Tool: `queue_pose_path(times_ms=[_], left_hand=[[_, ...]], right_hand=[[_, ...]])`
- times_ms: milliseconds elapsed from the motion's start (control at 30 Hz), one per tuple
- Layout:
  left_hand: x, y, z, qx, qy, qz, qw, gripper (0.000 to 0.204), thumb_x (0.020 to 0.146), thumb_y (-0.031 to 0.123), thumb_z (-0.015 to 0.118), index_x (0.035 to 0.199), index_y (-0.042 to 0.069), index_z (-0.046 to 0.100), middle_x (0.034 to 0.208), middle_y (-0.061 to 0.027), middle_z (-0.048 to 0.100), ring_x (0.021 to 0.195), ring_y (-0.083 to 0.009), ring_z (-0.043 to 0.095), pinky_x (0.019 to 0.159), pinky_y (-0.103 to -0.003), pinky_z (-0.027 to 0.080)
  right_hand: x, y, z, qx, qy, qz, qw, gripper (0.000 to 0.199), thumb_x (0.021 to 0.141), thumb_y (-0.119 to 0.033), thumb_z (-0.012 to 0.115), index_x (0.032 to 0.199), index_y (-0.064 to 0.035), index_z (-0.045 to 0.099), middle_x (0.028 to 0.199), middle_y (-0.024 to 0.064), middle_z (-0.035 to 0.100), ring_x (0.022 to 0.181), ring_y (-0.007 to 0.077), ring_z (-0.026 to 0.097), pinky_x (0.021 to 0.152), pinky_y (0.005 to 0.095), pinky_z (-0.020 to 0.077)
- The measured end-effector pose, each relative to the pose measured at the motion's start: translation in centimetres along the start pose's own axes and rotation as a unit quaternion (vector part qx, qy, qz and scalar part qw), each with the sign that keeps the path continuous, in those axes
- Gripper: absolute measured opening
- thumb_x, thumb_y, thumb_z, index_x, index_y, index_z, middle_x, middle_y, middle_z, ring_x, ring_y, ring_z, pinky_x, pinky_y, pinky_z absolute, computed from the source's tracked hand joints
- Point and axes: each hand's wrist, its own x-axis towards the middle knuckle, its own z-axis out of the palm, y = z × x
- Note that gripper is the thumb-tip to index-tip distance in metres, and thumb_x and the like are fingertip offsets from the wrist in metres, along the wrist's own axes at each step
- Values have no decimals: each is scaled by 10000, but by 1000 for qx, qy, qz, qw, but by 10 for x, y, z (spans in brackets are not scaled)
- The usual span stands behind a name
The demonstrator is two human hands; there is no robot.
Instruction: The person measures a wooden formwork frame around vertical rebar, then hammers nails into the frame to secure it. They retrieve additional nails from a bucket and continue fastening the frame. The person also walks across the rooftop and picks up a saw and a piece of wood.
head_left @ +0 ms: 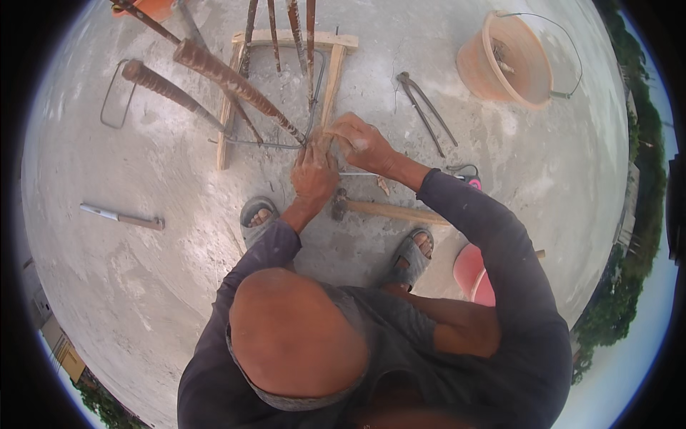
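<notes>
My left hand [314, 174] is at the near right corner of a wooden frame [333, 82], its fingers closed around something beside the frame's right strip and a bent steel bar [268, 145]. Just right of it, my right hand [363, 149] is closed in a fist-like grip by the strip's near end. What either hand grips is hidden by the fingers. Rusty rebar rods [227, 80] stand up inside and around the frame. A hammer [386, 209] with a wooden handle lies just below my hands. A thin white strip [357, 174] shows under my right wrist.
Pincers [423, 111] lie on the concrete floor [186, 193] to the right, near an orange bucket [477, 66]. A tape measure [471, 180] sits by my right forearm, a pink container [473, 275] below it. At left are a knife-like tool [123, 216] and a bent wire loop [105, 107].
</notes>
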Motion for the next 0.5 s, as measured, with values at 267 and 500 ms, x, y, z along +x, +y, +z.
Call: queue_pose_path(times_ms=[267,500], left_hand=[[8,0,3,4,-63,-44,997,534,887,140,652,1386,21,503,1224,-222,668,916,-378,717,702,-436,599],[10,-4,19,14,2,-64,998,286,869,169,700,1139,78,672,1026,-127,747,788,-323,735,631,-414,584]], right_hand=[[1,-3,-1,-12,-25,23,999,333,845,79,624,1155,-40,654,1102,112,616,977,280,666,807,360,560],[-2,0,4,-10,-7,17,1000,335,867,48,631,1187,-50,645,1162,114,617,994,296,676,831,360,578]])
